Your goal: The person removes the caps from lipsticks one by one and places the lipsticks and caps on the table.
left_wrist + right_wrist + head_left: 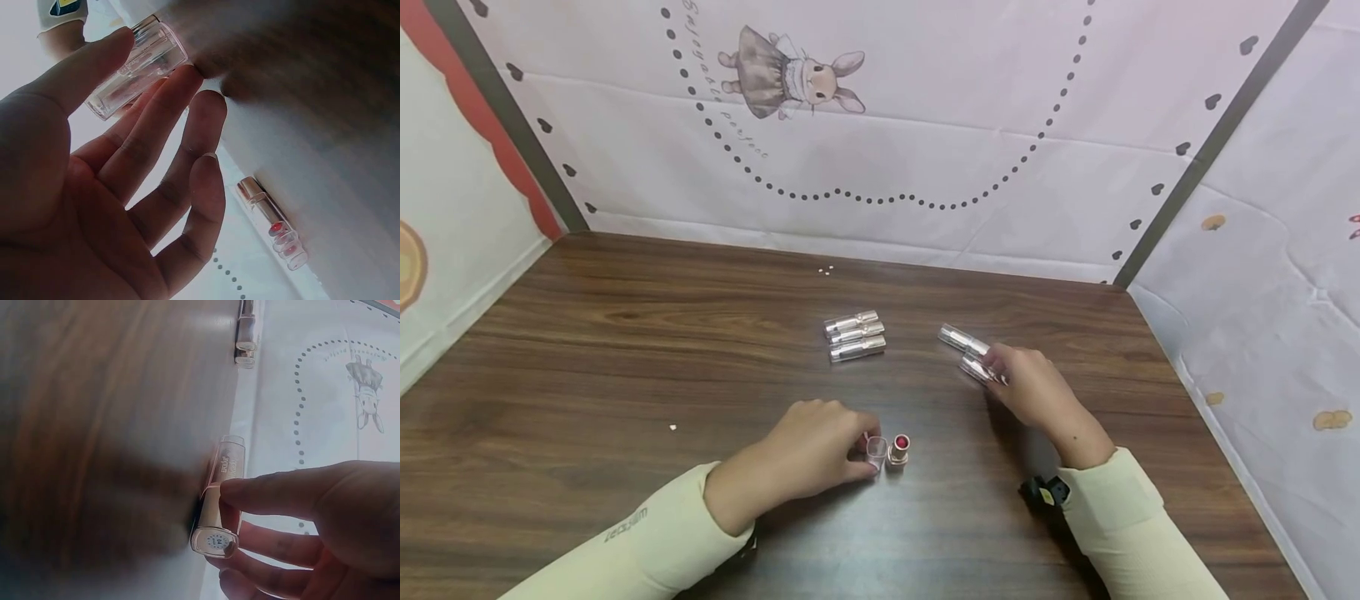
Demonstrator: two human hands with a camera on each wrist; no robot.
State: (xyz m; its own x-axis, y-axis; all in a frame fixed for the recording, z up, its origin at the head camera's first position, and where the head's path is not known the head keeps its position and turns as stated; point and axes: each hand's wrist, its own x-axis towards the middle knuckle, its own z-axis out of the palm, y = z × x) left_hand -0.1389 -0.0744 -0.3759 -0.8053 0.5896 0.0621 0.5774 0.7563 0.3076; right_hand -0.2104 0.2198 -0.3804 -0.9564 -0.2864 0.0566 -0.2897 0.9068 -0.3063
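My left hand (pixel 812 446) pinches a clear lipstick cap (pixel 876 450) between thumb and fingers, low over the table. The left wrist view shows the same cap (pixel 140 69) at the fingertips. Right beside it, an uncapped lipstick (pixel 898 451) stands upright with its red tip showing. Farther right, my right hand (pixel 1037 387) pinches a capped lipstick (pixel 976 368) lying tilted. A round label marked 04 shows on this lipstick's (pixel 215 512) base in the right wrist view. Just behind it lies another capped lipstick (pixel 958 338), partly hidden by the fingers.
Several capped lipsticks (pixel 856 336) lie side by side at the table's middle. Small white bits (pixel 826 271) are near the back edge, and one white bit (pixel 673 427) is at left. Printed cloth (pixel 925 158) hangs behind the wooden table (pixel 625 350) and along its sides.
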